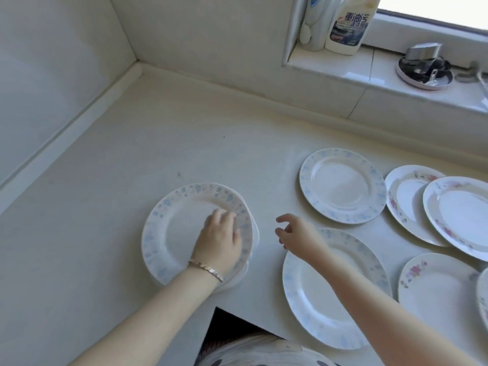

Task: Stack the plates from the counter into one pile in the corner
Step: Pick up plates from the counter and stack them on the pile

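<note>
A small pile of blue-flowered plates (pixel 169 228) lies on the white counter (pixel 105 159), left of centre. My left hand (pixel 219 239) rests flat on the top plate. My right hand (pixel 295 233) hovers with loosely curled fingers and holds nothing, just above the near blue-flowered plate (pixel 311 294). Another blue-flowered plate (pixel 342 184) lies further back. To the right sit pink-flowered plates: two that overlap (pixel 404 202) (pixel 464 215) and one nearer (pixel 435 291).
The counter corner (pixel 137 67) lies at the back left, between two white walls. On the window sill (pixel 343 67) stand cleaner bottles (pixel 346 25) and a metal dish of tools (pixel 422 70). The counter has a notch (pixel 232 323) in its front edge.
</note>
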Demonstrator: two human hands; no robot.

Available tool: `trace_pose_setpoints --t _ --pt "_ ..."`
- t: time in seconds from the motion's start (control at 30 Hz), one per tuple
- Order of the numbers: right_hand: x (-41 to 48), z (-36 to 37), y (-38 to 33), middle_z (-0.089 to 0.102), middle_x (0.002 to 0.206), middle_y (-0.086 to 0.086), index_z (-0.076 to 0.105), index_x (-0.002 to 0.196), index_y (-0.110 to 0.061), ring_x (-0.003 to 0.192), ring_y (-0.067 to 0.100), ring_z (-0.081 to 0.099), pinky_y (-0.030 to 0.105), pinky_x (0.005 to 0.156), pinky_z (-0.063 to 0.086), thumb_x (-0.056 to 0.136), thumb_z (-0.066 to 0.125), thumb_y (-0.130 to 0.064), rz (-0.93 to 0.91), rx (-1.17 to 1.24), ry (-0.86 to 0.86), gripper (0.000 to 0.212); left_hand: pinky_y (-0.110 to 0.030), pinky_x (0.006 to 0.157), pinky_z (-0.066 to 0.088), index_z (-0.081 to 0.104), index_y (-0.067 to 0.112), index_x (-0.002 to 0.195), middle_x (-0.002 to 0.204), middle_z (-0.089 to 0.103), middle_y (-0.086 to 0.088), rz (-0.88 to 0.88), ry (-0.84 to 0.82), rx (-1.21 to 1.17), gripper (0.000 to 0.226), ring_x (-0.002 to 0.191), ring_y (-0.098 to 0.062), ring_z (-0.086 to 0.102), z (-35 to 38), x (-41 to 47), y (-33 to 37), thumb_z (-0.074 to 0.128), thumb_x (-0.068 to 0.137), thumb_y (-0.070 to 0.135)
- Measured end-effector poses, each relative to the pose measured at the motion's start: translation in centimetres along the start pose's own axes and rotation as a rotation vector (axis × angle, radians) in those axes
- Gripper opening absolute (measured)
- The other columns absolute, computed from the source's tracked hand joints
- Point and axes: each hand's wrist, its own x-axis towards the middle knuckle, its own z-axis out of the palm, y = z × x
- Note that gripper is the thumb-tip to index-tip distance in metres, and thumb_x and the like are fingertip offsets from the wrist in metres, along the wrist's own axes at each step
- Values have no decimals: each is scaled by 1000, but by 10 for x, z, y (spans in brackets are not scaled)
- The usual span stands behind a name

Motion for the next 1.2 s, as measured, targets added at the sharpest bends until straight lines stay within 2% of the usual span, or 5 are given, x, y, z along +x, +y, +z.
trace_pose_setpoints --t 0.17,0.37,0.63,0.93,1.2 --pt "-3 -49 54 65 72 7 63 111 -8 71 24 61 33 78 52 85 50 -11 124 132 217 28 -33 93 44 50 5 122 127 57 -15 -293 -677 -154 36 116 -32 55 60 6 82 44 91 22" --pt "-17 -63 91 60 65 -1 60 107 -11 57 13 57 20 53 43 88 48 -11 160 221 190 23 -22 70 42 46 -1 132 130 56 -17 -671 -829 -356 41 92 -21 54 81 17 97 45 95 17" --pt "-12 -70 93 62 67 -3 62 102 -13 62 12 58 21 57 44 89 42 -8 137 335 236 25 -29 64 32 36 19 59 65 47 -1 -523 -524 -459 37 74 -23 48 90 6 101 42 96 20" --pt "-24 -69 60 48 125 6 39 138 -14 110 23 52 34 96 42 92 51 -24 -13 359 505 48 -30 59 28 44 15 63 61 43 -4 -498 25 -607 32 73 -19 41 1 30 40 46 94 9" --pt "-20 -10 -18 50 71 -3 50 105 -7 72 24 55 41 69 50 94 43 -28 -113 328 137 25 -30 62 35 57 4 83 76 52 -15 -692 228 -548 18 74 -22 45 -50 17 -56 46 93 14"
